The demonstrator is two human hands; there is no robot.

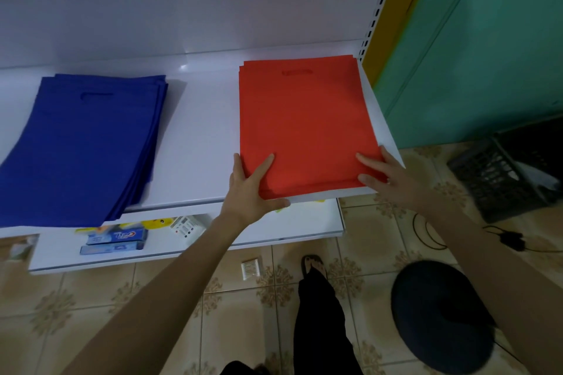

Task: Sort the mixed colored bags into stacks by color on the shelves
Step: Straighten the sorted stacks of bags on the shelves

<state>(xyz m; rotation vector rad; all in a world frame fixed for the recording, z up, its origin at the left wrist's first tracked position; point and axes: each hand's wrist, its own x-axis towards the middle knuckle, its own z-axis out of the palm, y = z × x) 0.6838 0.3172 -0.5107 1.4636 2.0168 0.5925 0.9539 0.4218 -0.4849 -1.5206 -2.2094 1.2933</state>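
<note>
Squaring, I judge: my left hand (248, 184) and right hand (382, 175), fingers spread, press the near corners of the red bag stack (304, 122) at 1 o'clock on the shelf (201, 131); the blue bag stack (85, 146) lies at 10 o'clock. Next: let go gently.

Left bag stack (88, 143) on upper shelf (198, 137), right bag stack (304, 125) well apart, boxes (115, 240) on lower shelf (274, 231) beneath.

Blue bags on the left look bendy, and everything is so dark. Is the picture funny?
Head view: the wide lens bows the stack of flat blue fabric bags and the white metal shelf; head view light is dim, with one small glare spot at the shelf's back.
</note>
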